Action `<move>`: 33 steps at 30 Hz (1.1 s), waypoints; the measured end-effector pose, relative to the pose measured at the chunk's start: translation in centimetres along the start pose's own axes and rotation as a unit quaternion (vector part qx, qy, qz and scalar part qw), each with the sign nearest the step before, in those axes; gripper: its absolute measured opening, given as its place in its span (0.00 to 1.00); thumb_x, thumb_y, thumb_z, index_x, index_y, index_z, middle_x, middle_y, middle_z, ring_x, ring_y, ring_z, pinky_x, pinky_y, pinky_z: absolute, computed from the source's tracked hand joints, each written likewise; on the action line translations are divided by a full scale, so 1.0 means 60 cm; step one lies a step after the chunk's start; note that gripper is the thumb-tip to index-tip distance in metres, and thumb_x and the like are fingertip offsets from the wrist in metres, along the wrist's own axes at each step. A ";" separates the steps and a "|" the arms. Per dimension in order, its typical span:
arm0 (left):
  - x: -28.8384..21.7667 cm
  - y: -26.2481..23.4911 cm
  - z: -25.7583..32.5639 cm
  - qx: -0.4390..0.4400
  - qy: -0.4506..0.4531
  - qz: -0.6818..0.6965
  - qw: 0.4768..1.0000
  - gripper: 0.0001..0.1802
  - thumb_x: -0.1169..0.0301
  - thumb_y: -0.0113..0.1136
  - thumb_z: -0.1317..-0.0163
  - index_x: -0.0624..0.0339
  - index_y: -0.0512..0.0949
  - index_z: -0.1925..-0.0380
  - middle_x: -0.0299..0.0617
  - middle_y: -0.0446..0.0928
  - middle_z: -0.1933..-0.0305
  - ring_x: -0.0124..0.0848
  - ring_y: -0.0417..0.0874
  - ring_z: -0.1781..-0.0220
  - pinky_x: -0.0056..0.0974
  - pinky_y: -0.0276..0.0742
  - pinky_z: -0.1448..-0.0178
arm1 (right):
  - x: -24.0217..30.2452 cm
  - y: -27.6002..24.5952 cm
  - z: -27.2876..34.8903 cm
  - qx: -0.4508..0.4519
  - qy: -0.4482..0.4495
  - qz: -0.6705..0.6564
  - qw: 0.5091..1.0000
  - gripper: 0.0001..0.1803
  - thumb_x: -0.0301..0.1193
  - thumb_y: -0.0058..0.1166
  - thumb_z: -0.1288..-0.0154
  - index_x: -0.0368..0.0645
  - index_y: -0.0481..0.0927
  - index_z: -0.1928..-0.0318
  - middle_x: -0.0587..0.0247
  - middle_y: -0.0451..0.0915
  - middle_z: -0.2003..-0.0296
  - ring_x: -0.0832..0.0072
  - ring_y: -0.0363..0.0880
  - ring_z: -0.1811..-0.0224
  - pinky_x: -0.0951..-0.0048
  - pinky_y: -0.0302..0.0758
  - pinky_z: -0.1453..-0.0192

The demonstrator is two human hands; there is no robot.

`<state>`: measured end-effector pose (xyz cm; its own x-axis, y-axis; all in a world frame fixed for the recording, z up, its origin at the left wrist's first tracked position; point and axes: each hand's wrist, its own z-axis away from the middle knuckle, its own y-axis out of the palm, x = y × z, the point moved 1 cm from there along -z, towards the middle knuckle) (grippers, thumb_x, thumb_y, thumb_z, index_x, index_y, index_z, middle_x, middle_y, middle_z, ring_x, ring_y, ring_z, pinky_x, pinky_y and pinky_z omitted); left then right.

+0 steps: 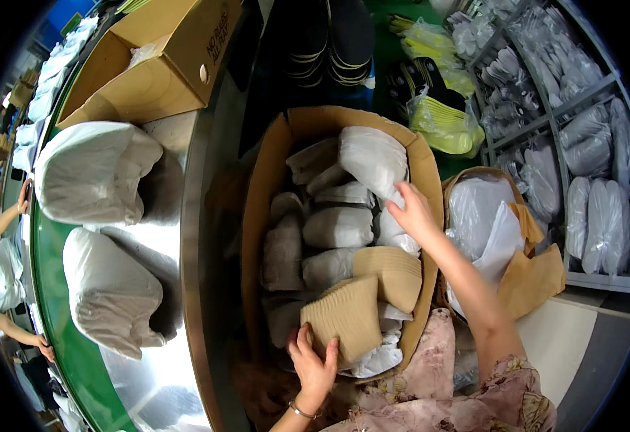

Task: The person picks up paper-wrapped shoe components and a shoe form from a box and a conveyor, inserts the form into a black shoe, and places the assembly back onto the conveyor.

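Note:
In a large open cardboard box (pixel 254 216) lie several rounded bundles wrapped in white or greyish paper. My right hand (pixel 412 216) has its thumb and fingertips closed at the lower edge of the top white-wrapped bundle (pixel 374 160). At the box's near side, my left hand (pixel 313 369) grips the lower edge of a tan corrugated cardboard piece (pixel 340 320). Its thumb and fingers straddle that edge. A second corrugated cardboard piece (pixel 390 277) lies just behind, to the right. What is inside the wrappings is hidden.
Left stands a metal-topped bench (pixel 160 381) with two white cloth-covered shapes (pixel 88 173) and an open carton (pixel 128 93). Right of the box are a container of plastic-wrapped goods (pixel 477 209) and grey shelving (pixel 556 115). Black and yellow insoles (pixel 444 122) lie beyond. Another person (pixel 2 273) is far left.

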<state>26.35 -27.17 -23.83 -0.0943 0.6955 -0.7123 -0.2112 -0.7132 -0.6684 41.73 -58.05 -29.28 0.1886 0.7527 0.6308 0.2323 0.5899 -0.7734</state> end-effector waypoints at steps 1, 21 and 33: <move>0.005 -0.002 -0.001 -0.003 0.001 0.001 1.000 0.34 0.64 0.63 0.47 0.69 0.61 0.44 0.61 0.60 0.45 0.55 0.63 0.44 0.49 0.62 0.41 | -0.018 0.019 -0.028 -0.006 -0.013 0.036 0.999 0.27 0.33 0.59 0.49 0.35 0.69 0.49 0.45 0.73 0.57 0.51 0.71 0.53 0.59 0.69 0.50; 0.026 0.020 0.006 0.018 -0.063 0.069 0.995 0.38 0.66 0.58 0.43 0.75 0.52 0.40 0.62 0.59 0.41 0.51 0.62 0.40 0.46 0.56 0.35 | -0.014 0.103 -0.247 0.022 0.043 0.215 0.975 0.36 0.52 0.62 0.55 0.38 0.74 0.52 0.50 0.66 0.51 0.55 0.60 0.45 0.54 0.60 0.41; 0.019 0.009 -0.001 0.023 -0.070 0.071 0.995 0.35 0.68 0.56 0.43 0.74 0.54 0.40 0.60 0.60 0.41 0.50 0.63 0.40 0.45 0.57 0.36 | -0.030 0.117 -0.221 -0.061 -0.218 0.207 0.952 0.24 0.52 0.57 0.50 0.41 0.73 0.76 0.55 0.76 0.76 0.58 0.76 0.70 0.60 0.72 0.60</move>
<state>26.17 -26.80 -25.02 -0.2605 0.5955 -0.7599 -0.2306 -0.8027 -0.5500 55.67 -59.13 -34.99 -0.1193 0.9788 0.1665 0.3377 0.1976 -0.9203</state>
